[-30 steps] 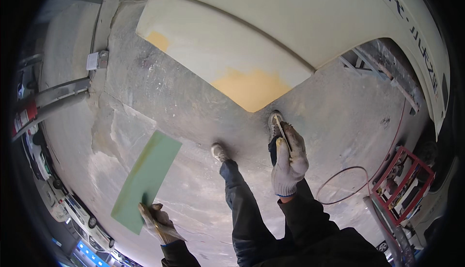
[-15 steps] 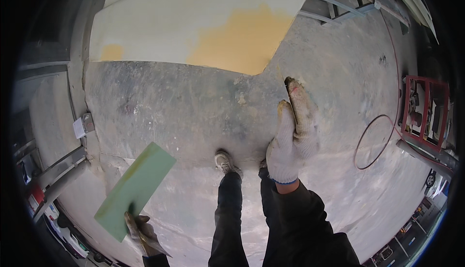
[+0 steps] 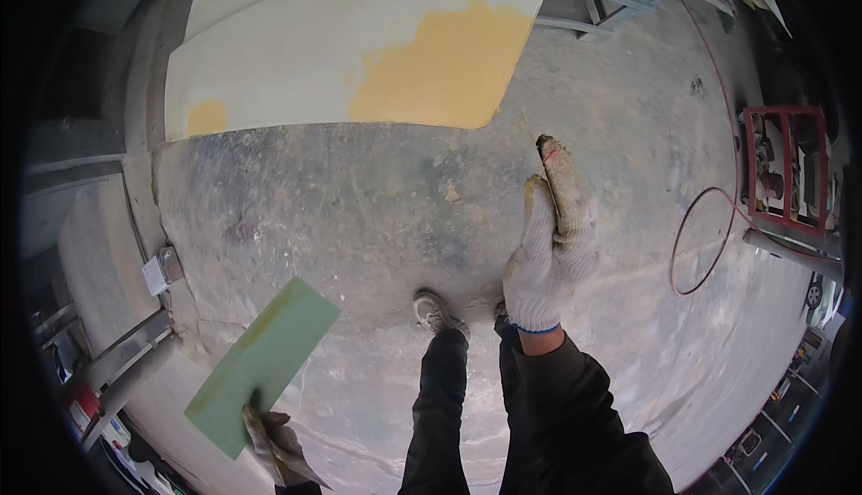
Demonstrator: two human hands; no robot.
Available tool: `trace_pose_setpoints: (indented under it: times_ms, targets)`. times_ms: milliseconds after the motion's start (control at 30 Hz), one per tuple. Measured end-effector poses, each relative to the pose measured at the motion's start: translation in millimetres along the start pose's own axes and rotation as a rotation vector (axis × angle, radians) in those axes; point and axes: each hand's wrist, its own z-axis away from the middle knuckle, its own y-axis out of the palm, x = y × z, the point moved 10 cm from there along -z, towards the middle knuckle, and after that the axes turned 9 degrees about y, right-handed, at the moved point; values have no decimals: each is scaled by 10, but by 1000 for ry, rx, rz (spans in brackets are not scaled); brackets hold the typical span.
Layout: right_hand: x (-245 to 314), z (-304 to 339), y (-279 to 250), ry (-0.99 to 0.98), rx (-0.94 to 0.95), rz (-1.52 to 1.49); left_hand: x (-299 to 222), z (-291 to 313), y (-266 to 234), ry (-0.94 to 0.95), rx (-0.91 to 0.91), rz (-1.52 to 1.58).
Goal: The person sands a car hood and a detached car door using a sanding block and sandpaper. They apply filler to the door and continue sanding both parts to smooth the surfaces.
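Observation:
A flat green rectangular board [image 3: 269,360] with a brownish-yellow smear sits in my left hand [image 3: 278,448]. That hand wears a stained glove and pinches the board near its lower edge, thumb on top. My right hand [image 3: 552,248], in a white knit glove with dirty fingertips, is raised over the floor with fingers pressed together. Between them shows a thin dark edge, like a flat scraper [image 3: 551,197] seen edge-on; most of it is hidden. Beyond my hands is a pale panel [image 3: 278,55] with a large yellow-orange filler patch [image 3: 440,64] and a smaller one [image 3: 206,117] at left.
Grey metal framing [image 3: 602,6] stands behind the panel's right end. A red rack [image 3: 786,172] with tools is at the right, beside a looped hose [image 3: 680,262] on the stained concrete floor [image 3: 359,199]. A small grey box [image 3: 168,263] lies by the left wall.
The view has turned slightly, so the panel looks less tilted and my feet sit farther right. Both hands keep their grips; the right appears slightly higher, the left slightly lower.

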Motion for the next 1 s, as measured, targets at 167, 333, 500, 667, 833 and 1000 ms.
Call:
trace_pose_setpoints:
  times_ms: [167,333,500,667,833,1000]
  targets:
    - [129,-106,101,-81,0,56,12,-93,-22,20,-6,16]
    - [17,255,38,-187,49,102,130,-258,-57,41,33,18]
    - [16,87,-93,-120,51,51,32,-187,-63,39,-47,24]
    - [-318,24,-310,179,-20,-147,-87,-169,131,-8,-15,62]
    - [-543,484,-471,433,90,-75,-409,-99,311,-13,-9,100]
    - [-426,982,-417,639,280,-84,-429,-34,175,-19,-24,132]
